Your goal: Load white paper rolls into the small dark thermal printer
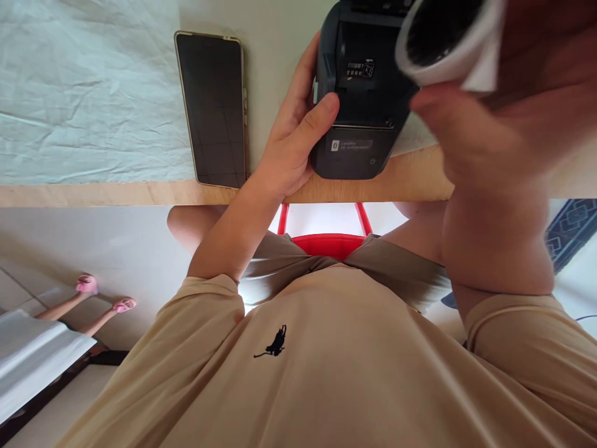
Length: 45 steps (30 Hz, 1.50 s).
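I sit at a table [93, 194] whose pale wooden edge runs from left to right on the near side, with a light, wrinkled cloth [93, 93] spread over the left of its top. My left hand [290, 142] is closed around the left side of a black device [364, 102], thumb laid on its upper face and the other fingers along its side; the device is at the near edge of the table, its hollow bay facing up and a small printed label on its near part. My right hand [494, 134], blurred, grips a white roll [482, 59] with a dark open core, holding it raised over the far right part of the device; my thumb shows against the roll, while the other fingers are lost in shadow. Left of the device, and apart from it, lies a phone [214, 112], dark screen up. Below the table I see my brown shorts [403, 258], a red seat [326, 244] between my legs, and a pale floor [125, 242]. A patterned blue mat [573, 230] is off to the right. At the left, another person's feet show in pink sandals [87, 284], near a white panel [32, 354].
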Tool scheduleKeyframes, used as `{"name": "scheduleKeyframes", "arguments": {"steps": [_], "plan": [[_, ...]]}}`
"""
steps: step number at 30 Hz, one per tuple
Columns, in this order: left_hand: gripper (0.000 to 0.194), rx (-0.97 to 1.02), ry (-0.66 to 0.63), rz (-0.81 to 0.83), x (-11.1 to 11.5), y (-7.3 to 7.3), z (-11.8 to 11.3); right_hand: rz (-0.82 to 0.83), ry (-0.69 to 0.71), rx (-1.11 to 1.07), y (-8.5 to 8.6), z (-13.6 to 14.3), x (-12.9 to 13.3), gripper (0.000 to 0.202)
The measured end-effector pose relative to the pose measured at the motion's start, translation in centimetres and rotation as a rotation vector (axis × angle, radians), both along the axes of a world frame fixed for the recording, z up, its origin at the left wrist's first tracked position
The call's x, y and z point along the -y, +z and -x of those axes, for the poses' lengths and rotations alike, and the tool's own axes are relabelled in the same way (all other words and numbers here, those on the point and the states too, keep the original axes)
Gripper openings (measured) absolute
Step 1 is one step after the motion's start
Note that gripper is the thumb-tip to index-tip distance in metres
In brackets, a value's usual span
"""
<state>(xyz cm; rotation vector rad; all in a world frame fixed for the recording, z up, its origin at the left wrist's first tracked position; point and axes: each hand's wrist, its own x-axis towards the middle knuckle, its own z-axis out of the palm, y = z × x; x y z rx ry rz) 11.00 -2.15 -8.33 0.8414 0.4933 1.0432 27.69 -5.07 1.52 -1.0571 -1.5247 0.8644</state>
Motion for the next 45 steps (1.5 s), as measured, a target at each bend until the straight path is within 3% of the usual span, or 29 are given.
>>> {"name": "scheduleKeyframes", "arguments": {"steps": [5, 8, 11, 12, 13, 15, 18, 22, 24, 26, 28, 30, 36, 41, 45], "plan": [[0.056, -0.067, 0.062, -0.011, 0.4, 1.1, -0.3, -0.010, -0.053, 0.564, 1.2, 1.0, 0.0, 0.026], [0.061, -0.108, 0.079, -0.085, 0.7, 2.1, 0.1, 0.013, -0.091, 0.736, 1.5, 0.9, 0.2, 0.027], [0.054, -0.313, -0.019, -0.063, 0.5, 2.0, 0.5, 0.069, -0.083, 0.857, 1.4, 0.8, 0.2, 0.025], [0.056, -0.240, 0.044, -0.102, 0.4, 1.7, 0.6, 0.091, -0.065, 0.882, 1.4, 0.8, 0.2, 0.025], [0.060, -0.141, 0.107, -0.120, 0.2, 1.5, 0.6, 0.105, -0.051, 0.896, 1.3, 0.9, 0.2, 0.026], [0.057, -0.105, 0.069, -0.098, 0.2, 1.6, 0.6, 0.123, -0.034, 0.904, 1.2, 0.9, 0.2, 0.026], [0.050, -0.315, 0.003, 0.027, 0.6, 3.2, 0.8, 0.109, -0.044, 0.891, 1.0, 0.9, 0.2, 0.024], [0.047, -0.128, 0.026, 0.005, 1.1, 4.7, 1.0, 0.060, -0.068, 0.906, 0.7, 0.5, 0.0, 0.027], [0.045, -0.219, -0.033, 0.070, 0.8, 3.9, 0.9, 0.080, -0.043, 0.947, 0.8, 0.4, -0.1, 0.035], [0.043, -0.176, -0.025, 0.016, 0.3, 2.2, 0.7, 0.117, -0.003, 0.981, 1.0, 0.2, -0.1, 0.039], [0.068, -0.111, 0.018, -0.076, -0.2, 0.5, 0.4, 0.126, 0.020, 0.976, 1.1, 0.0, -0.2, 0.039], [0.075, -0.121, 0.021, -0.071, -0.4, -0.4, 0.2, 0.096, 0.007, 0.933, 1.1, -0.2, -0.1, 0.036], [0.061, -0.139, 0.040, -0.093, -0.1, 0.3, 0.3, 0.014, -0.060, 0.842, 0.1, 0.2, -0.1, 0.018], [0.058, -0.093, 0.045, -0.118, -0.3, -0.2, 0.4, -0.088, -0.135, 0.845, -0.5, 0.2, 0.1, 0.022], [0.050, -0.114, 0.050, -0.095, 0.1, 1.0, 0.5, -0.206, -0.066, 0.822, -1.1, 0.2, 0.4, 0.018]]}}
